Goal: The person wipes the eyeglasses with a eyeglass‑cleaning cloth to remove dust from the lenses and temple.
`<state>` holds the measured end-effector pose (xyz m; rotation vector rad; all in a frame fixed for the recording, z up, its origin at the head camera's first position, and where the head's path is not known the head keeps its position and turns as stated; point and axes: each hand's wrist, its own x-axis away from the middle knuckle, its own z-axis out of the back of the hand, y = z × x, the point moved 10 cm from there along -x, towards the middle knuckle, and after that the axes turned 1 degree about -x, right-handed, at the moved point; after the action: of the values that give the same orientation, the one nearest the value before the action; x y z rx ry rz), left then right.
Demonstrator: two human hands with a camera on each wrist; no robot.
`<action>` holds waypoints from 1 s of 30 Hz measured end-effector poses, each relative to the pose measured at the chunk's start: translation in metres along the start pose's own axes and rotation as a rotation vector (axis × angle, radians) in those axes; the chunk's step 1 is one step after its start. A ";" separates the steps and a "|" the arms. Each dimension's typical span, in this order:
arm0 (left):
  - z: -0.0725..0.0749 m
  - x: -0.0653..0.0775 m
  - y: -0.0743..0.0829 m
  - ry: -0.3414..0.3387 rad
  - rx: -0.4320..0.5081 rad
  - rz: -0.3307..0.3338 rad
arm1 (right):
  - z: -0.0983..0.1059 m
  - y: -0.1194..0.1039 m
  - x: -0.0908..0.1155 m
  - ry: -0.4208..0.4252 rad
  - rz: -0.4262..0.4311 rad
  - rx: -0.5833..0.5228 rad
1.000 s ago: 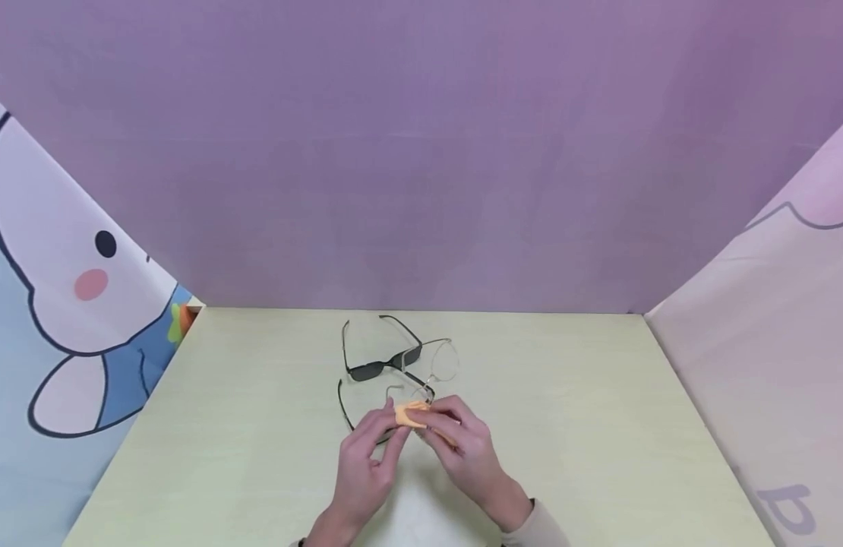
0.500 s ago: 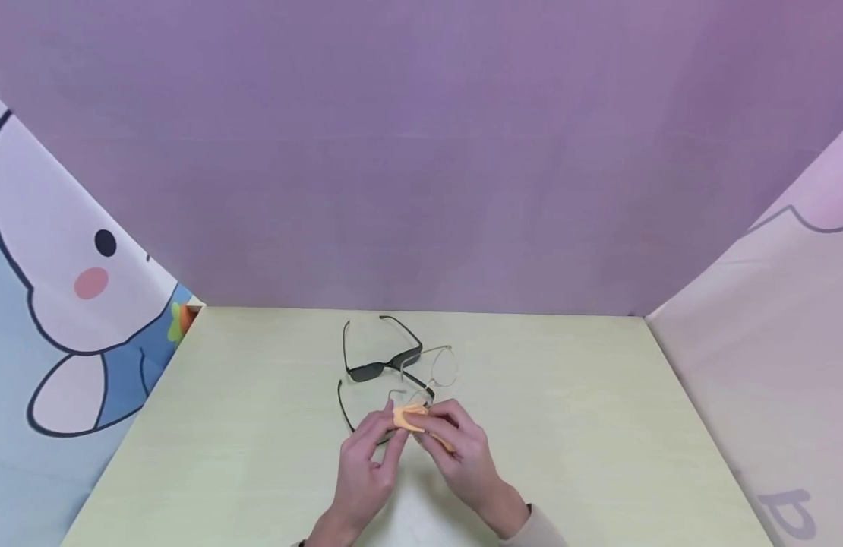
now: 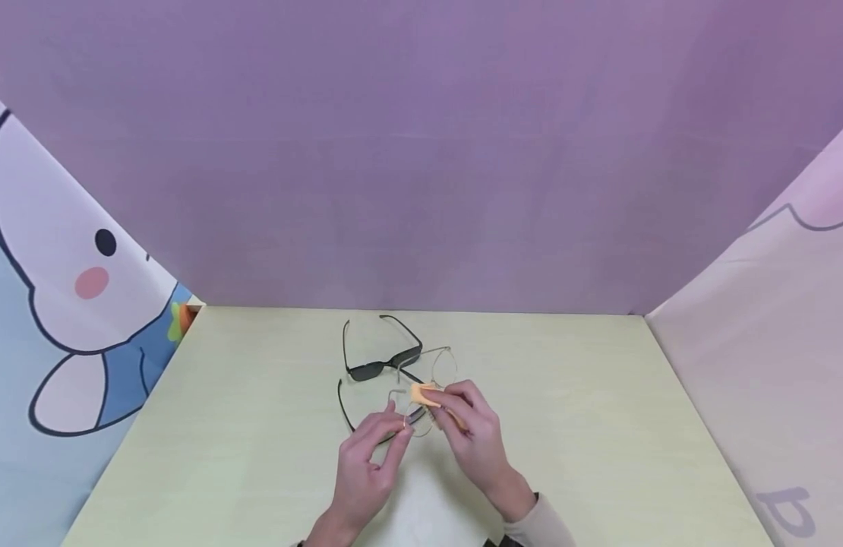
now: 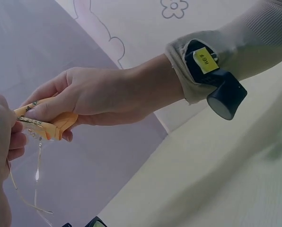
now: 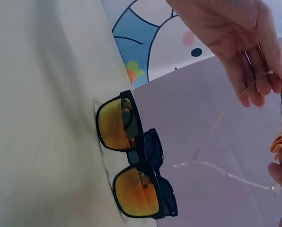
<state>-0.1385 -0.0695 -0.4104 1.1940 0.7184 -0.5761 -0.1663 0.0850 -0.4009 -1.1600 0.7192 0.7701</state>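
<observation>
Thin wire-rimmed eyeglasses [image 3: 444, 366] are held above the table, their temples pointing away. My left hand [image 3: 367, 460] pinches the near rim between thumb and fingers. My right hand [image 3: 478, 441] pinches a folded orange cloth [image 3: 423, 394] against the frame between the two lenses, just right of the left fingertips; the cloth hides part of the frame. In the left wrist view, the right hand [image 4: 96, 97] grips the cloth [image 4: 60, 125]. In the right wrist view, the left hand [image 5: 245, 45] holds the rim, and a clear-tipped temple [image 5: 226, 174] hangs out.
Black sunglasses [image 3: 367, 371] lie unfolded on the pale table [image 3: 565, 425], beyond the hands. Nearer, a second dark-framed pair with orange mirrored lenses [image 5: 135, 191] lies partly behind my left hand. A purple backdrop [image 3: 421, 167] and printed side curtains [image 3: 804, 342] enclose the table.
My right hand has slid the cloth up and right, away from the left fingertips, uncovering the near lens. My left hand stays nearly where it was, still holding the eyeglasses.
</observation>
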 end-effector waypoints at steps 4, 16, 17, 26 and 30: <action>0.000 0.000 0.000 -0.001 -0.005 -0.003 | -0.006 -0.012 0.003 -0.002 0.077 -0.011; 0.000 -0.002 0.001 0.008 0.007 -0.020 | -0.003 -0.010 0.000 -0.004 0.094 0.029; -0.001 -0.002 0.001 0.008 0.010 -0.027 | 0.000 -0.005 0.000 0.006 0.056 0.029; -0.003 -0.001 0.001 0.000 -0.007 -0.023 | -0.001 -0.002 0.008 0.014 0.016 0.006; -0.001 0.000 -0.002 0.008 -0.034 -0.005 | -0.011 -0.013 0.014 -0.022 0.092 -0.025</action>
<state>-0.1406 -0.0687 -0.4120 1.1638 0.7354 -0.5610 -0.1487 0.0740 -0.4081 -1.1450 0.7505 0.8702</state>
